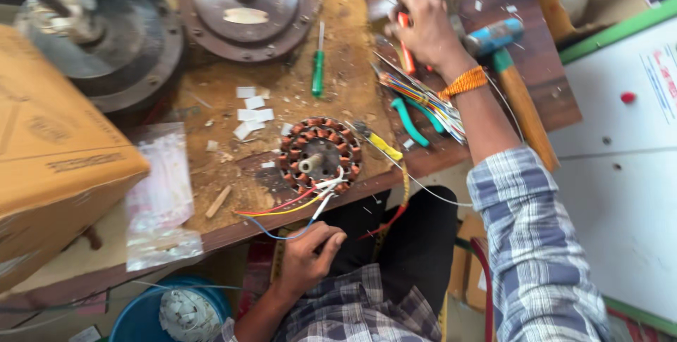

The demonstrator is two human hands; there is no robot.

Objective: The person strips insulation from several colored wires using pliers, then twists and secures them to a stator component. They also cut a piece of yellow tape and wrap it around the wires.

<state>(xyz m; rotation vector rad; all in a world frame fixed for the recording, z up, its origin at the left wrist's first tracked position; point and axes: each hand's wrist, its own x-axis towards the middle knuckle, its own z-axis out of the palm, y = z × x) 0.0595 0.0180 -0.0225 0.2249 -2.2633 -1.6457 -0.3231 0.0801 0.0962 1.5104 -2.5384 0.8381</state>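
Workbench setting, seen from above. A worn wooden workbench with a dusty, scuffed brown top fills most of the view; its darker plank edge runs along the right side. To the right stands a white panel bordered by a green strip. A cardboard box overhangs the left end of the bench, and a blue bucket sits on the floor below its front edge. Lighting is even and diffuse, as from daylight, with soft shadows.
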